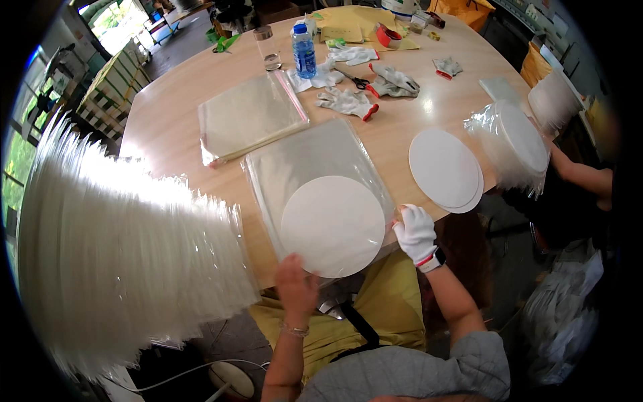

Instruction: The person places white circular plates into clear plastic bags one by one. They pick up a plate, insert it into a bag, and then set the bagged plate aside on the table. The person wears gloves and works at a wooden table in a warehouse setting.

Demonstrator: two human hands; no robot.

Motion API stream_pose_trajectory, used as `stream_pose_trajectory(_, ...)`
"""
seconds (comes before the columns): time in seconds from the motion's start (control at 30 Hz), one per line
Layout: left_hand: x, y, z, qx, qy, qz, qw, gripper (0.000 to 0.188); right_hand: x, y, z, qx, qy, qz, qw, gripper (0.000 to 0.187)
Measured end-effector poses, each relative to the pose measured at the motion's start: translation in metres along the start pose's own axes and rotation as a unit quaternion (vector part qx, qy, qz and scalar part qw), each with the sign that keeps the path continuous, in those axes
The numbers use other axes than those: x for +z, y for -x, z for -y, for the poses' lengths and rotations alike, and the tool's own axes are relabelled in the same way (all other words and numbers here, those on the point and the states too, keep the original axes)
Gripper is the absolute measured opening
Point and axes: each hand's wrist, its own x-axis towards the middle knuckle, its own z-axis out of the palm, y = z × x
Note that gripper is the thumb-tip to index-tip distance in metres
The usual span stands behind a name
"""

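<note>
A white round disc (333, 226) lies on a clear flat plastic bag (305, 157) at the table's near edge; I cannot tell whether it is partly inside. My left hand (297, 285), bare and smeared by motion, is at the disc's lower left edge. On the other side, my right hand (415, 234) wears a white glove with bare fingertips. Its fingers are closed at the bag's right edge, pinching the plastic. To the right of it, a few loose white discs (443, 167) overlap on the table.
A tall stack of filled clear bags (127, 261) rises at the left. Behind the bag lies a pile of flat bags (251, 114). Farther back are a blue bottle (304, 52), work gloves (348, 102), scissors (353, 79) and red tape (388, 37). Another person's arm (584, 171) touches bagged discs (522, 137).
</note>
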Motion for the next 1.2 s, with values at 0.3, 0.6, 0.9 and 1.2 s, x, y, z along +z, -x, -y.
stream_pose_trajectory(0.3,0.010,0.026,0.013,-0.088,-0.101,0.187,0.973,0.065,0.000,0.029,0.010,-0.181,-0.024,0.152,0.972,0.058)
stream_pose_trajectory(0.6,0.041,0.081,-0.020,-0.443,0.721,-0.032,0.531,0.050,-0.005,0.032,0.018,-0.203,-0.073,0.146,0.966,0.031)
stream_pose_trajectory(0.9,0.060,0.179,0.023,-0.524,0.700,-0.089,0.477,0.015,-0.006,0.052,0.028,-0.199,-0.048,0.115,0.972,0.026)
stream_pose_trajectory(1.2,0.014,0.132,-0.065,-0.413,0.840,0.049,0.349,0.017,0.003,0.061,0.030,-0.186,-0.068,0.077,0.977,0.020)
